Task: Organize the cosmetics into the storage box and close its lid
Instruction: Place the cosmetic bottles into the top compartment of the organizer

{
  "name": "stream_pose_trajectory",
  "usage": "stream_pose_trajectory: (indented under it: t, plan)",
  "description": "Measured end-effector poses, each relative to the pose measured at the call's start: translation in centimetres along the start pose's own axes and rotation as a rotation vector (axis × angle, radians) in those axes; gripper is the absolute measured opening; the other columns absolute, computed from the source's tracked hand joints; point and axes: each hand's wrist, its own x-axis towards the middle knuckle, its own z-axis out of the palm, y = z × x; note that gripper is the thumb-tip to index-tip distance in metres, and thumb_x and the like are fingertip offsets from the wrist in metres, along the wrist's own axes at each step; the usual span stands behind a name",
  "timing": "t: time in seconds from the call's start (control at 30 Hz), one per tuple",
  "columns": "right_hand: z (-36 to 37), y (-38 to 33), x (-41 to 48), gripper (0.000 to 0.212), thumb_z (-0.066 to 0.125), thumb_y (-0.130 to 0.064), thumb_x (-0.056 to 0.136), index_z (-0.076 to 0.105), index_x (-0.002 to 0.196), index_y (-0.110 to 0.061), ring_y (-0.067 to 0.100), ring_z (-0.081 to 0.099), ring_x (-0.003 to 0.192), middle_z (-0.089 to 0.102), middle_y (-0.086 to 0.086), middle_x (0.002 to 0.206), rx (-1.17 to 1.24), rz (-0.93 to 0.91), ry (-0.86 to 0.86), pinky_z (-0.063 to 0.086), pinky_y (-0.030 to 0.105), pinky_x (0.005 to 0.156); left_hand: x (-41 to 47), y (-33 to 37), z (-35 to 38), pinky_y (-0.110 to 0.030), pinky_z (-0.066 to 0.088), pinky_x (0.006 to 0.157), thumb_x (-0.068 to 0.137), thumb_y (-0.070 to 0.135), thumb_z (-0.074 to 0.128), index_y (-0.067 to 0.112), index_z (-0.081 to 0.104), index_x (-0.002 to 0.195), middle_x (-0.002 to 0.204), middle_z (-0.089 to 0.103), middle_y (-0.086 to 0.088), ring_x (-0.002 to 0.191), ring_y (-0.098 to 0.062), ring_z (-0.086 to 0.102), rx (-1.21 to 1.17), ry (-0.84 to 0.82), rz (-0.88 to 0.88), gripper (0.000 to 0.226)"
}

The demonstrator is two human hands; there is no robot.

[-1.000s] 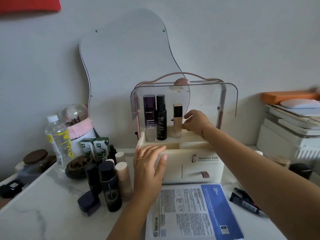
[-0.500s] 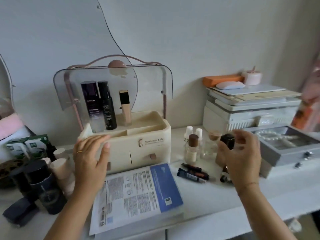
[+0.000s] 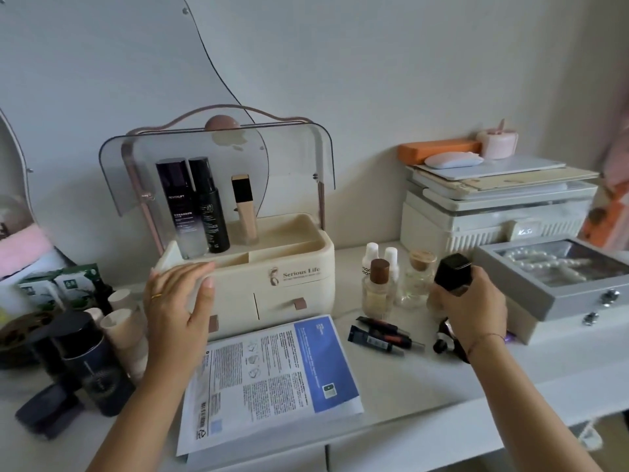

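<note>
A cream storage box [image 3: 299, 267] with two drawers stands mid-table, its clear lid [image 3: 292, 155] swung up. Inside stand a purple bottle [image 3: 180, 206], a black bottle [image 3: 208, 206] and a beige foundation tube [image 3: 245, 209]. My left hand [image 3: 178, 308] rests flat against the box's front left corner, fingers together, holding nothing. My right hand [image 3: 471, 308] is closed around a black-capped bottle [image 3: 452, 272] right of the box. Next to it stand a brown-capped bottle [image 3: 377, 287], white-capped bottles [image 3: 371, 253] and a clear jar [image 3: 417, 277]. Dark tubes [image 3: 377, 333] lie flat in front.
More bottles and beige tubes [image 3: 119, 328] crowd the left side with a dark jar [image 3: 92, 373]. A printed sheet-mask packet [image 3: 269, 369] lies at the front edge. A grey jewellery box [image 3: 558, 287] and a white stack of boxes [image 3: 493, 216] fill the right.
My right hand left the foundation tube in the box, swung right and closed on the black-capped bottle. My view turned right. The left hand stayed on the box.
</note>
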Motion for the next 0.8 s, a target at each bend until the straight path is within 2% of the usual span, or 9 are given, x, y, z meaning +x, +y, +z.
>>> stream_pose_trajectory:
  t: [0.07, 0.13, 0.2, 0.3, 0.37, 0.47, 0.57, 0.7, 0.8]
  plan:
    - [-1.2, -1.8, -1.3, 0.035, 0.077, -0.032, 0.071, 0.057, 0.095, -0.017, 0.021, 0.062, 0.079, 0.065, -0.003, 0.08, 0.089, -0.077, 0.078, 0.042, 0.026, 0.063, 0.0, -0.1, 0.1, -0.037, 0.019, 0.113, 0.096, 0.034, 0.038, 0.011, 0.066, 0.11, 0.112, 0.066, -0.004, 0.11, -0.028, 0.056, 0.001, 0.001, 0.003, 0.039]
    - [-2.4, -4.9, -2.9, 0.034, 0.079, -0.035, 0.067, 0.059, 0.092, -0.022, 0.01, 0.065, 0.08, 0.067, -0.012, 0.08, 0.253, -0.181, 0.102, 0.046, 0.02, 0.068, -0.1, -0.2, 0.2, -0.03, 0.018, 0.112, 0.096, 0.034, 0.038, 0.012, 0.066, 0.111, 0.111, 0.066, -0.003, 0.109, -0.027, 0.056, -0.001, 0.006, 0.002, 0.039]
    - [-2.9, -8.8, -4.6, 0.035, 0.081, -0.033, 0.065, 0.06, 0.093, -0.025, 0.003, 0.068, 0.084, 0.071, -0.01, 0.085, 0.443, -0.319, -0.009, 0.053, 0.019, 0.072, -0.1, -0.2, 0.4, -0.028, 0.019, 0.112, 0.096, 0.034, 0.039, 0.013, 0.065, 0.111, 0.111, 0.066, -0.001, 0.11, -0.024, 0.056, -0.025, 0.014, 0.001, 0.037]
    - [-1.0, -14.8, -6.3, 0.042, 0.079, -0.035, 0.063, 0.061, 0.099, -0.024, 0.002, 0.068, 0.087, 0.072, -0.009, 0.093, 0.585, -0.503, -0.291, 0.054, 0.016, 0.076, -0.2, -0.1, 0.5, -0.051, 0.032, 0.106, 0.094, 0.031, 0.044, 0.014, 0.066, 0.11, 0.11, 0.062, 0.005, 0.109, -0.014, 0.053, -0.084, 0.031, -0.003, 0.032]
    - [1.9, -18.2, -6.1, 0.044, 0.077, -0.038, 0.063, 0.059, 0.1, -0.024, 0.001, 0.067, 0.087, 0.07, -0.011, 0.092, 0.517, -0.541, -0.369, 0.054, 0.016, 0.076, -0.2, 0.0, 0.4, -0.058, 0.037, 0.1, 0.093, 0.031, 0.044, 0.015, 0.066, 0.111, 0.11, 0.061, 0.009, 0.109, -0.004, 0.048, -0.095, 0.037, -0.01, 0.032]
    - [7.3, -21.4, -3.7, 0.038, 0.076, -0.034, 0.071, 0.054, 0.1, -0.022, 0.008, 0.063, 0.086, 0.065, -0.009, 0.091, 0.352, -0.514, -0.351, 0.052, 0.021, 0.074, -0.2, -0.1, 0.3, -0.055, 0.039, 0.099, 0.094, 0.034, 0.041, 0.017, 0.065, 0.114, 0.113, 0.058, 0.014, 0.11, 0.003, 0.043, -0.056, 0.019, -0.01, 0.035]
    - [12.1, -22.5, -0.8, 0.042, 0.07, -0.027, 0.075, 0.045, 0.107, -0.014, 0.024, 0.057, 0.089, 0.064, 0.006, 0.097, 0.147, -0.438, -0.294, 0.05, 0.035, 0.072, -0.2, -0.2, 0.3, -0.053, 0.037, 0.102, 0.095, 0.037, 0.037, 0.023, 0.062, 0.117, 0.116, 0.055, 0.018, 0.112, 0.006, 0.041, -0.029, -0.006, -0.041, 0.036]
    - [15.5, -22.3, 1.6, 0.047, 0.066, -0.019, 0.077, 0.036, 0.113, -0.015, 0.025, 0.051, 0.073, 0.064, 0.012, 0.098, -0.034, -0.364, -0.31, 0.042, 0.03, 0.056, -0.3, -0.5, 0.4, -0.051, 0.033, 0.107, 0.096, 0.04, 0.035, 0.028, 0.06, 0.12, 0.118, 0.055, 0.021, 0.115, 0.008, 0.041, -0.044, -0.003, -0.055, 0.037]
    - [16.7, -22.0, 2.1, 0.052, 0.069, -0.02, 0.077, 0.033, 0.114, -0.016, 0.027, 0.052, 0.076, 0.062, 0.013, 0.1, -0.086, -0.357, -0.365, 0.047, 0.035, 0.062, -0.2, -0.7, 0.3, -0.043, 0.023, 0.113, 0.096, 0.041, 0.034, 0.027, 0.061, 0.119, 0.118, 0.057, 0.019, 0.116, 0.005, 0.043, -0.056, 0.014, -0.032, 0.038]
